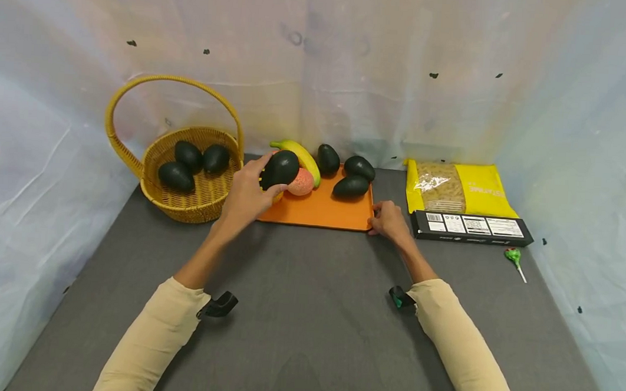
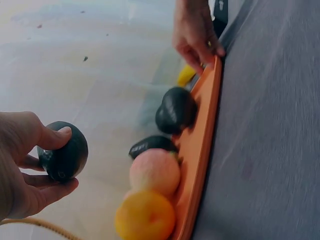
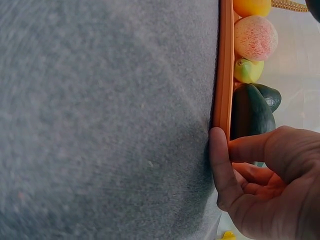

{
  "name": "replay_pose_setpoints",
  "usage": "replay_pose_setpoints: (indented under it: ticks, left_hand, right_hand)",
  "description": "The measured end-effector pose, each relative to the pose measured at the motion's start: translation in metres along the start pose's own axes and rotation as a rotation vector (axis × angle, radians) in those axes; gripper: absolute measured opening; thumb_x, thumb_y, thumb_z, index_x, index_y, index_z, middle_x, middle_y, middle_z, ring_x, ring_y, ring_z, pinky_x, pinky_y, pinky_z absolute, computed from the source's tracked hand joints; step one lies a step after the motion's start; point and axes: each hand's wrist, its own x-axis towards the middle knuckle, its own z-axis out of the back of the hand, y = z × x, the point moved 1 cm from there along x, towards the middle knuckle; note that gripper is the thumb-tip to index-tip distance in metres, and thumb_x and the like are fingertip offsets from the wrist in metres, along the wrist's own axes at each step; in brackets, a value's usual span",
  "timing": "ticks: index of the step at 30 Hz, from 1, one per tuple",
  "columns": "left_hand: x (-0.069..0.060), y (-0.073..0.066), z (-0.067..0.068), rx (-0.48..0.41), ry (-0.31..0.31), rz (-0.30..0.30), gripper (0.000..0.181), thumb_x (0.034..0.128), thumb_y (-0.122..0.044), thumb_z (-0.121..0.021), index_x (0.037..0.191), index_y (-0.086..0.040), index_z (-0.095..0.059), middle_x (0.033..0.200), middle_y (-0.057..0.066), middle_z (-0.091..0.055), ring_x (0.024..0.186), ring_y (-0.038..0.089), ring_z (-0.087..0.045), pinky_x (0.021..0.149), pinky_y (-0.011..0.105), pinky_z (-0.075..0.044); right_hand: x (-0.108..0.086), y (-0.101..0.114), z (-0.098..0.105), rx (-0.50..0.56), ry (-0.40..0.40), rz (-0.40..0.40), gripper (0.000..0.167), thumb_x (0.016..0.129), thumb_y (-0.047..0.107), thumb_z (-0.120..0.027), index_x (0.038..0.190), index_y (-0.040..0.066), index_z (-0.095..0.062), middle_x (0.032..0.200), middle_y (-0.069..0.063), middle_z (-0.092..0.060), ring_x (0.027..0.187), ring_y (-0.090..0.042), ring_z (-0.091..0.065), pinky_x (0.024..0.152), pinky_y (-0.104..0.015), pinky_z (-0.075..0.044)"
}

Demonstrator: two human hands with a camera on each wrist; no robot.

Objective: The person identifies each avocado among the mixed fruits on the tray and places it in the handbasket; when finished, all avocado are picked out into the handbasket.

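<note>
My left hand (image 1: pixel 248 195) grips a dark green avocado (image 1: pixel 281 169) between thumb and fingers; the left wrist view shows this avocado (image 2: pixel 69 152) held up off the tray. My right hand (image 1: pixel 390 222) pinches the front right corner of the orange tray (image 1: pixel 317 213), thumb and finger on its rim (image 3: pixel 224 75). On the tray lie a banana (image 1: pixel 305 159), a pink peach (image 1: pixel 301 183), an orange (image 2: pixel 146 217) and several avocados (image 1: pixel 352 187). To the left stands a yellow wicker basket (image 1: pixel 206 214) with three avocados (image 1: pixel 177 176) in it.
A yellow pasta bag (image 1: pixel 480 186) lies at the back right, behind a long black box (image 1: pixel 473 229). Near the right edge is a green lollipop (image 1: pixel 514 256). The basket's tall handle (image 1: pixel 176 78) arches above it. Whitish plastic sheeting (image 1: pixel 351 73) encloses the grey table (image 1: pixel 307 313).
</note>
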Motion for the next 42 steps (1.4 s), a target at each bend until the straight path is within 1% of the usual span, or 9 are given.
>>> replay_pose_setpoints:
  ticks: [8,21,25,28,30,32,38,40,42]
  left_hand:
    - [-0.001,0.027,0.032,0.062,-0.083,0.028,0.073,0.0912,-0.019,-0.082,0.153,0.002,-0.049,0.140,0.033,-0.061,0.123,0.051,-0.061,0.104,0.065,-0.051]
    - [-0.001,0.062,0.073,0.138,-0.075,0.143,0.075,0.0945,-0.023,-0.079,0.157,0.000,-0.045,0.151,0.033,-0.053,0.136,0.056,-0.050,0.113,0.071,-0.041]
    - [0.004,0.075,0.077,0.164,-0.035,0.225,0.076,0.0970,-0.028,-0.076,0.160,-0.003,-0.041,0.154,0.033,-0.050,0.130,0.059,-0.054,0.109,0.072,-0.043]
    - [0.010,0.085,0.076,0.193,-0.002,0.281,0.077,0.0978,-0.033,-0.074,0.161,-0.005,-0.039,0.153,0.033,-0.051,0.113,0.059,-0.062,0.096,0.071,-0.051]
    - [0.015,0.093,0.075,0.217,0.017,0.304,0.076,0.0978,-0.034,-0.073,0.160,-0.004,-0.040,0.150,0.034,-0.054,0.102,0.057,-0.066,0.087,0.068,-0.055]
    - [0.021,0.100,0.072,0.232,0.038,0.310,0.076,0.0978,-0.033,-0.073,0.158,0.000,-0.042,0.147,0.036,-0.055,0.098,0.057,-0.066,0.085,0.068,-0.055]
    - [0.041,0.113,0.060,0.243,0.101,0.317,0.076,0.0980,-0.032,-0.072,0.154,0.009,-0.042,0.143,0.040,-0.055,0.110,0.061,-0.061,0.104,0.072,-0.047]
    - [0.045,0.116,0.057,0.243,0.113,0.323,0.076,0.0982,-0.032,-0.071,0.154,0.011,-0.042,0.129,0.040,-0.064,0.099,0.059,-0.065,0.106,0.073,-0.045]
    - [0.047,0.119,0.056,0.248,0.127,0.336,0.076,0.0988,-0.032,-0.070,0.154,0.012,-0.040,0.127,0.041,-0.065,0.105,0.061,-0.063,0.107,0.074,-0.043]
  right_hand:
    - [-0.001,-0.001,-0.001,0.030,0.004,0.005,0.046,0.096,-0.003,-0.064,0.139,-0.017,-0.055,0.109,-0.034,-0.073,0.074,-0.030,-0.080,0.063,-0.032,-0.064]
    - [-0.001,-0.001,-0.001,0.006,0.010,0.013,0.047,0.097,-0.001,-0.064,0.140,-0.016,-0.055,0.108,-0.034,-0.074,0.073,-0.029,-0.080,0.063,-0.033,-0.064]
    - [-0.001,-0.001,-0.001,-0.005,0.010,0.019,0.048,0.097,-0.001,-0.063,0.142,-0.016,-0.054,0.108,-0.034,-0.074,0.074,-0.030,-0.081,0.064,-0.033,-0.064]
    - [-0.001,-0.001,-0.001,-0.006,0.006,0.018,0.048,0.097,0.000,-0.063,0.142,-0.015,-0.054,0.108,-0.033,-0.074,0.074,-0.029,-0.081,0.064,-0.033,-0.064]
    - [-0.001,-0.001,-0.001,-0.002,0.011,0.020,0.049,0.097,0.000,-0.063,0.142,-0.016,-0.053,0.109,-0.034,-0.074,0.074,-0.029,-0.081,0.064,-0.034,-0.065]
    - [-0.002,-0.001,-0.001,-0.005,0.011,0.020,0.049,0.097,0.000,-0.063,0.142,-0.016,-0.053,0.109,-0.034,-0.074,0.074,-0.029,-0.081,0.065,-0.034,-0.065]
    - [-0.002,-0.002,0.000,0.002,0.009,0.017,0.048,0.097,-0.001,-0.064,0.142,-0.016,-0.054,0.110,-0.034,-0.074,0.074,-0.030,-0.080,0.065,-0.034,-0.065]
    - [-0.002,-0.002,0.000,0.011,0.013,0.019,0.049,0.097,-0.001,-0.063,0.142,-0.016,-0.053,0.111,-0.034,-0.074,0.074,-0.030,-0.081,0.065,-0.034,-0.065]
    - [-0.001,-0.002,-0.001,0.019,0.021,0.022,0.049,0.097,-0.002,-0.063,0.142,-0.016,-0.053,0.112,-0.035,-0.073,0.075,-0.030,-0.081,0.065,-0.034,-0.065]
